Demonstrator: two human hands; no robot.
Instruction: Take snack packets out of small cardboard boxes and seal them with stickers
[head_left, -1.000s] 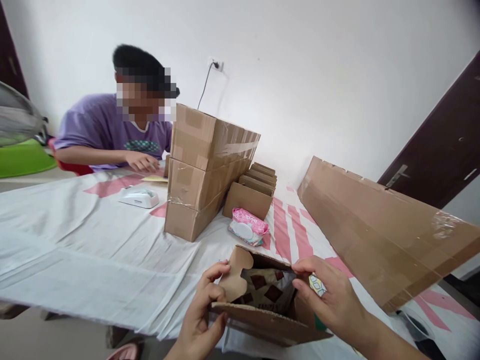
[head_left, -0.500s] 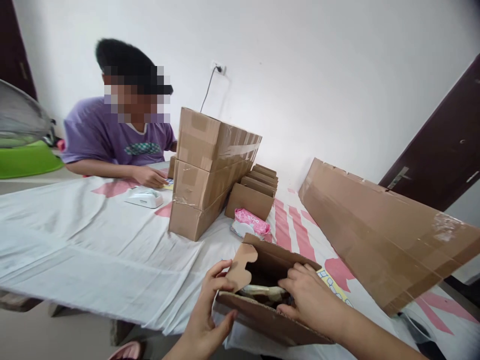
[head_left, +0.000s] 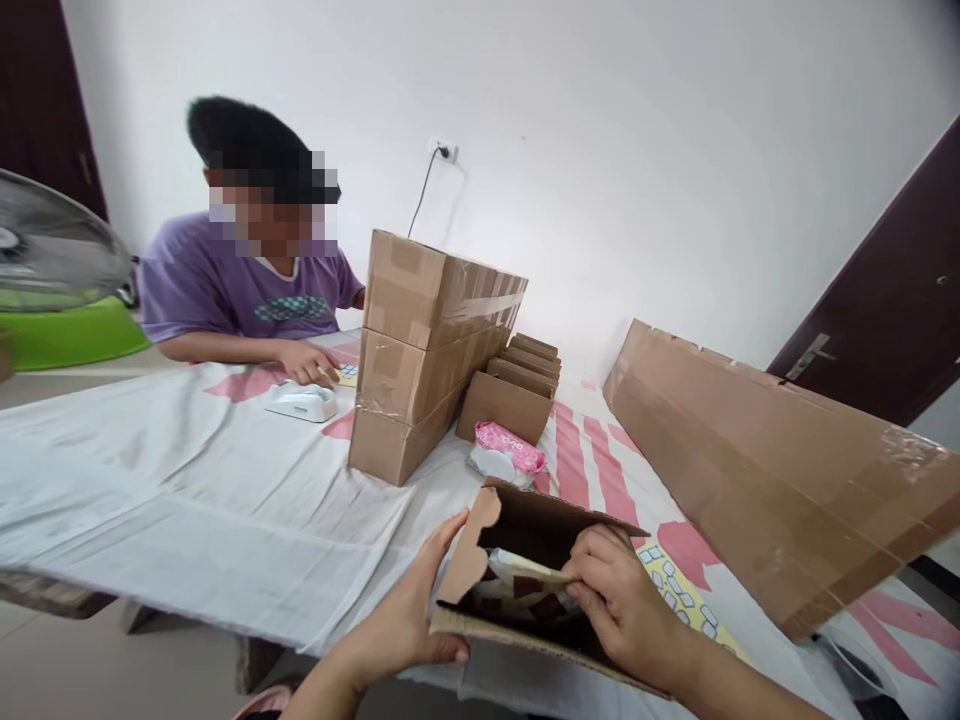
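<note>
An open small cardboard box [head_left: 555, 520] sits at the near edge of the table in front of me. My left hand [head_left: 409, 620] grips its near left corner and side flap. My right hand [head_left: 626, 610] reaches into the box, fingers pinched on the edge of a cream packet with brown squares [head_left: 525, 585] that lies inside. The rest of the packet is hidden by the box walls.
A stack of three taped cartons [head_left: 427, 350] stands mid-table, with a row of small boxes [head_left: 517, 390] and a pink wipes pack [head_left: 506, 452] beside it. A long flat carton [head_left: 772, 470] lies to the right. A person in a purple shirt [head_left: 247, 290] sits opposite, near a white device [head_left: 304, 402]. A fan [head_left: 52, 245] stands far left.
My right hand moved from the box's right edge down into the box and pinched the packet. The left hand slid along the near left wall. The view shifted slightly.
</note>
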